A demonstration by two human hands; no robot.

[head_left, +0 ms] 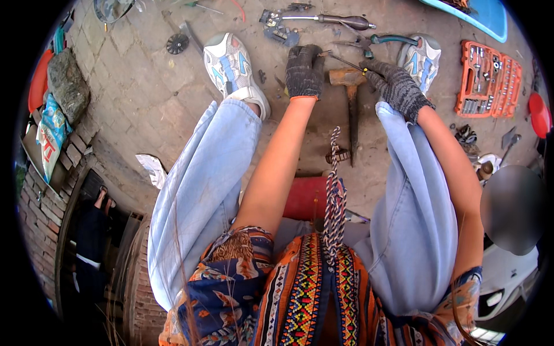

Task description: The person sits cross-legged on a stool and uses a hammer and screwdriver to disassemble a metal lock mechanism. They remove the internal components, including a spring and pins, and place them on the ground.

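Note:
My left hand (pixel 304 72), in a dark grey knit glove, has its fingers curled down. What it grips is mostly hidden beneath the fingers. My right hand (pixel 398 87), gloved the same way, holds a thin screwdriver (pixel 348 62) near its yellow-and-black handle. The shaft slants up and left, its tip close to the left hand's fingertips. Between the hands a hammer (pixel 353 121) lies on the ground with its rusty head away from me. Just beyond my right hand are green-handled pliers (pixel 394 39). Farther off, a large dark-handled screwdriver (pixel 346 21) lies beside broken black parts (pixel 283 34).
An orange socket-set case (pixel 489 79) lies spread out at the right, near a red bowl (pixel 540 115). A blue tray (pixel 485 17) sits at the far right. At left are a black wheel (pixel 177 43) and a large stone (pixel 67 81). Another person (pixel 92 248) is at the left edge.

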